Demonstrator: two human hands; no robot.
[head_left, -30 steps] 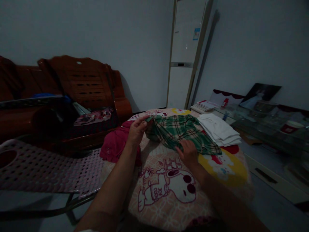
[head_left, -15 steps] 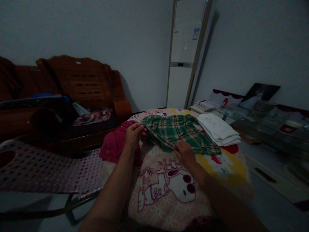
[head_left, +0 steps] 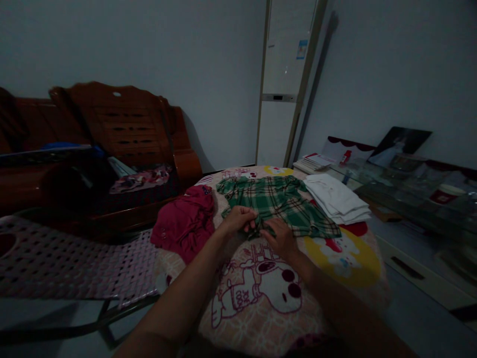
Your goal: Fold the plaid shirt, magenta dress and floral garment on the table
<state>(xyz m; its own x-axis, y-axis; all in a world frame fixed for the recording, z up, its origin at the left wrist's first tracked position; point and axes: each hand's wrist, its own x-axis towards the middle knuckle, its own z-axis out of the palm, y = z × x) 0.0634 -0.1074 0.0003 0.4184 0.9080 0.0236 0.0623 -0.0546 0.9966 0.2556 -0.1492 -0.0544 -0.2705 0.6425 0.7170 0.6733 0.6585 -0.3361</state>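
A green plaid garment [head_left: 278, 201] lies spread on a table covered by a pink cartoon-print cloth [head_left: 261, 293]. My left hand [head_left: 238, 220] is closed in a pinch on the garment's near edge. Close beside it, my right hand [head_left: 280, 236] rests on the same edge with its fingers curled onto the cloth. A crumpled red garment [head_left: 186, 223] lies just left of my left hand. A stack of folded white cloth [head_left: 337, 199] sits to the right of the plaid garment.
A woven pink chair [head_left: 74, 258] stands at the left, with a wooden sofa [head_left: 122, 129] holding clutter behind it. A tall white air conditioner [head_left: 283, 84] stands in the corner. A glass-topped low cabinet [head_left: 410, 189] with papers and a picture runs along the right wall.
My left hand has let go of the garment's far left corner and come down to its near edge beside my right hand. The plaid garment now lies flat.
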